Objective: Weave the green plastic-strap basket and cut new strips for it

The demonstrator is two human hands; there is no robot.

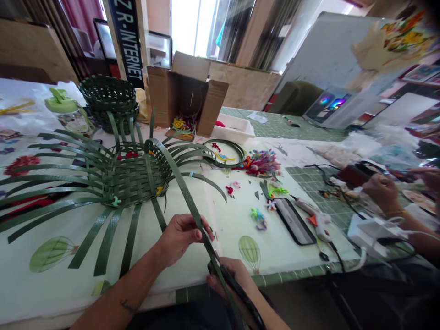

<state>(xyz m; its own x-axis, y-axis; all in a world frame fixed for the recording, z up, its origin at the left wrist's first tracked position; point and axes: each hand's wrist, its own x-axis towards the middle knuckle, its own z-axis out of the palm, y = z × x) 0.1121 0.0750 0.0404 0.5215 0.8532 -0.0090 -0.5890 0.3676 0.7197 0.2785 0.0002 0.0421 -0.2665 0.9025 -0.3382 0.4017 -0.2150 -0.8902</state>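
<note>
Head view, item by item: left hand (180, 238), fingers closed on a green plastic strap (192, 201) rising from a half-woven basket (134, 181) just ahead of the grip. Right hand (227, 275), wrapped firmly around black-handled scissors (237, 286), just below, the strap running beside them. Beyond the woven work, a finished dark green basket (108, 98); rightward, a hot glue gun (314, 217), then a co-worker's hand (381, 192).

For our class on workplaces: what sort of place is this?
Probably a handicraft workshop: a half-woven basket of green strips lies on the table, with a hot glue gun and a heap of colourful pipe cleaners nearby.
</note>
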